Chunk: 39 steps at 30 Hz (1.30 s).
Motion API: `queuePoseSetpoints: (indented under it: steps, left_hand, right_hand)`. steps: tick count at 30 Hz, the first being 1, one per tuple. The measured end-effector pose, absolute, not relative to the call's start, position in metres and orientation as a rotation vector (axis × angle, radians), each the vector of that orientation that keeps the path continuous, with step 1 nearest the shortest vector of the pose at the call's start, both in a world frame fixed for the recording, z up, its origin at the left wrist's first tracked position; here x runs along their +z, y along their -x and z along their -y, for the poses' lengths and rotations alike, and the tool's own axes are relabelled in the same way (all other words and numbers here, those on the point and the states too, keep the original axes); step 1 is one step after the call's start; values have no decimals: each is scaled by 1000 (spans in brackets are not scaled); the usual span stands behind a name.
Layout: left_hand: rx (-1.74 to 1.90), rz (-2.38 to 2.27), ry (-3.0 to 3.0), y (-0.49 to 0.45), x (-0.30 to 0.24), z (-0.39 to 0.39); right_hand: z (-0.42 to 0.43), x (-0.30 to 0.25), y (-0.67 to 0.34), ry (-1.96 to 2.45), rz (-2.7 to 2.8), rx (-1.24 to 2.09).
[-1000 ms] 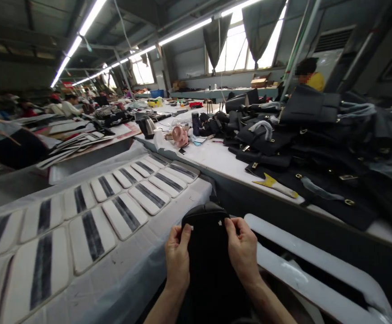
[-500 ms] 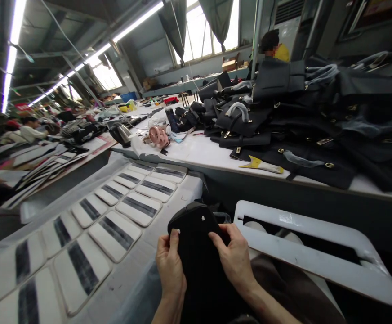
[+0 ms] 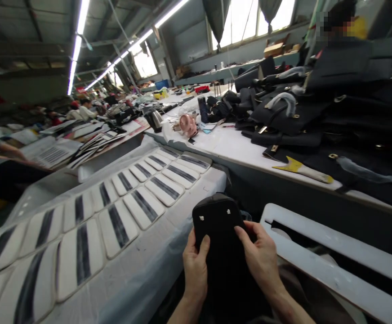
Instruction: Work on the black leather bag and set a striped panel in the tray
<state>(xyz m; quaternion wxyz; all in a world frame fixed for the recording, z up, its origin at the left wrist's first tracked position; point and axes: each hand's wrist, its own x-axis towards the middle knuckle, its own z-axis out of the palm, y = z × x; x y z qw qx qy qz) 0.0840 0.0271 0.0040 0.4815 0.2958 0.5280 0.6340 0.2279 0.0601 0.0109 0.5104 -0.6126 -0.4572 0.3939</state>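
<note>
Between my two hands is a black, round-cornered bag piece (image 3: 221, 243) with two small pale metal bits near its top edge. My left hand (image 3: 195, 265) grips its left side, thumb lying on the front face. On the right side, my right hand (image 3: 260, 252) holds the edge with the thumb on the front and the fingers behind. The lower end of the piece fades into dark shadow. Left of my hands, white panels (image 3: 122, 227) with a black stripe across each lie in rows on a covered table (image 3: 128, 274).
A white slotted board (image 3: 317, 265) stands at my right. Black bags (image 3: 293, 121) are heaped on the white workbench (image 3: 229, 146), beside a yellow-ended tool (image 3: 302, 170), a pink fan (image 3: 188, 125) and a metal kettle (image 3: 153, 119). People sit farther off; an arm (image 3: 5, 148) shows at far left.
My view has swung left, so the scene sits farther right. My left thumb has slid down the bag piece's front, uncovering the left metal bit.
</note>
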Motion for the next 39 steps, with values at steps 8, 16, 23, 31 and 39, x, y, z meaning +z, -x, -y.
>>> queuePoseSetpoints:
  steps: [8,16,23,31,39]
  left_hand:
    - [1483,-1314,-664,-76,-2,-11]
    - [1434,-1402,-719,-70,1,-12]
    - [1421,-1430,-643,-66,-6,-7]
    - [1452,-1489,-796,-46,17,-13]
    - [1670,-1310,-1386,-58,59,-55]
  right_hand:
    - [-63,9,-226,1565,1093,983]
    - [-63,7,-226,1519,1049,1094]
    - [-57,13,-221,1436,1046,1109]
    - [-46,25,-224,1325,1016,1239]
    - [-42,32,-237,1244,898,1405]
